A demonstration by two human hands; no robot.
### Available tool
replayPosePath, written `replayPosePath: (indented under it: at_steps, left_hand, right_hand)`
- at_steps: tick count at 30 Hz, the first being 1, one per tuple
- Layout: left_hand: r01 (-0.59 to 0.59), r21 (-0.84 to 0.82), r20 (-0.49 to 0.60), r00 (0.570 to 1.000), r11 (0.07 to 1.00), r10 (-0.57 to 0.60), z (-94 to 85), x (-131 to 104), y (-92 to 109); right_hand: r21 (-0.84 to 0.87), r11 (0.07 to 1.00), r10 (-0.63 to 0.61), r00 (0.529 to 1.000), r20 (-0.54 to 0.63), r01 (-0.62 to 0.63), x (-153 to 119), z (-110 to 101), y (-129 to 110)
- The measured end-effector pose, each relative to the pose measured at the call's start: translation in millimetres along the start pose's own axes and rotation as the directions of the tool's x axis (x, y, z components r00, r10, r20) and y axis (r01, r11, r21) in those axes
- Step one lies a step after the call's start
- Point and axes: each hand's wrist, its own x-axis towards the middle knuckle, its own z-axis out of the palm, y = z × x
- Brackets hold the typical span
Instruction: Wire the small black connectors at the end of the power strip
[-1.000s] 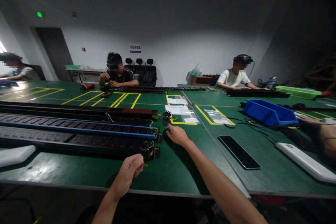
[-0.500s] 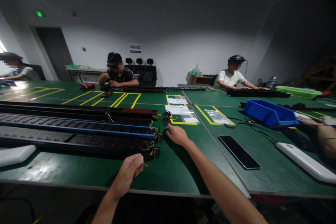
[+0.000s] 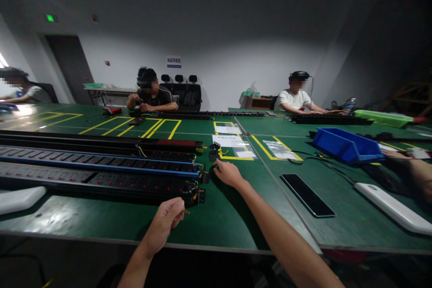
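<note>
My left hand (image 3: 165,222) is closed in a pinch above the table's near edge. A small thin brownish-yellow piece (image 3: 186,212) pokes out from its fingertips; the rest is hidden in the fingers. My right hand (image 3: 228,173) rests low over the green table, its fingers curled together, and whatever they hold is hidden. Just beyond these fingertips lies a small black bracket (image 3: 213,157). To the left, long black power strips (image 3: 135,182) with red-marked sockets lie side by side, a blue strip (image 3: 118,164) between them. Loose wires and black end parts show at their right ends.
Right of my arm lie a dark phone (image 3: 307,195) and a white power bank (image 3: 393,207) with a cable. Behind them stand a blue bin (image 3: 347,146) and a green tray (image 3: 383,118). A white object (image 3: 22,200) sits at left. Several people work around the table.
My two hands stay in the same place and pose. At the far right, another person's forearm has shifted slightly, and the person in white across the table has moved a little left.
</note>
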Motion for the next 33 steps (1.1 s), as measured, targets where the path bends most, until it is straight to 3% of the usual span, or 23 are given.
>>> replayPosePath:
  at_steps: [33]
  left_hand:
    - [0.019,-0.025,-0.002,1.0,1.0,-0.019,0.2,-0.6,0.5]
  right_hand:
    - [0.004,1.0,-0.003,1.0,-0.003,0.003,-0.8,-2.0,-1.2]
